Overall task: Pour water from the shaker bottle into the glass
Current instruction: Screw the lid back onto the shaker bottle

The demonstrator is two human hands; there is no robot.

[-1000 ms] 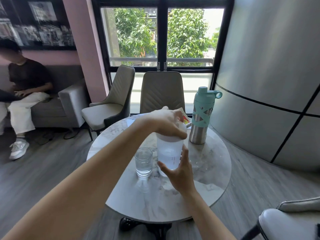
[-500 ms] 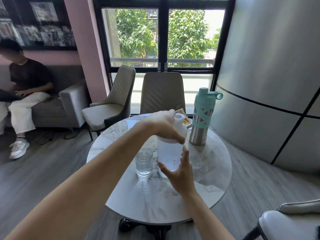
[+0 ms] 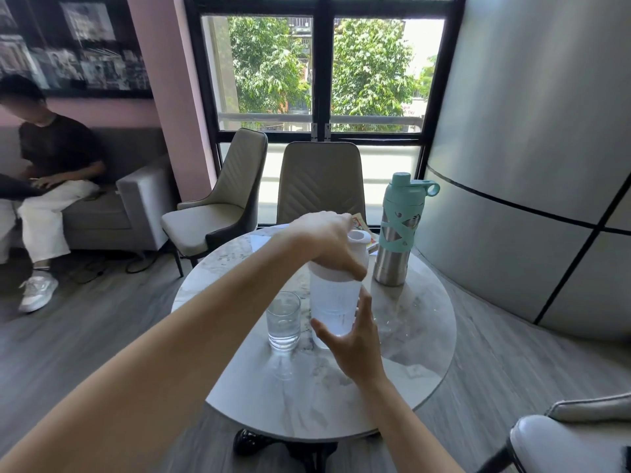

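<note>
Your left hand [image 3: 326, 244] has shifted on the lid [image 3: 359, 237] it grips, your right hand [image 3: 355, 341] clasps the shaker bottle [image 3: 333, 302], and pouring into the glass [image 3: 283, 320] has not yet started.

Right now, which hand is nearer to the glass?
Right. The right hand holds the shaker bottle low down, its thumb just right of the glass at the same height. The left hand grips the lid, higher up and farther away.
</note>
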